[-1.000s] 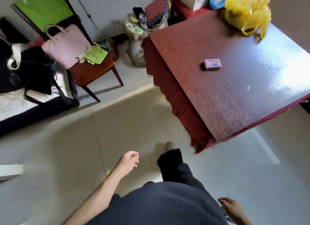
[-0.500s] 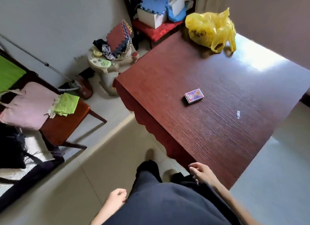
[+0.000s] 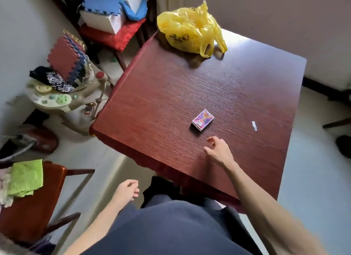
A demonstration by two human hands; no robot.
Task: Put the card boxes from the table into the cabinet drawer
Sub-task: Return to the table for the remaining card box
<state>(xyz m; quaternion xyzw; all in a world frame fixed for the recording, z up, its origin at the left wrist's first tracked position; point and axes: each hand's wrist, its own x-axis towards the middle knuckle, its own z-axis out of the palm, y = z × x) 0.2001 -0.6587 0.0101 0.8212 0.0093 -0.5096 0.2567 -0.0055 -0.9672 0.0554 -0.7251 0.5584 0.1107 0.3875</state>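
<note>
Green cloth (image 3: 25,177) lies on a wooden chair (image 3: 28,213) at the far left, well apart from the work. Next across, the left hand (image 3: 126,191) hangs empty by the person's side, fingers loosely curled, likely just idle while the other arm reaches. The dark red table (image 3: 171,95) carries a single purple card box (image 3: 202,120) lying flat near its middle; a yellow plastic bag (image 3: 191,31) sits at the far corner. Just short of the box, the right hand (image 3: 218,150) hovers over the tabletop, fingers and thumb spread apart, gripping nothing, apparently shaped to pinch the box. No cabinet drawer is in view.
</note>
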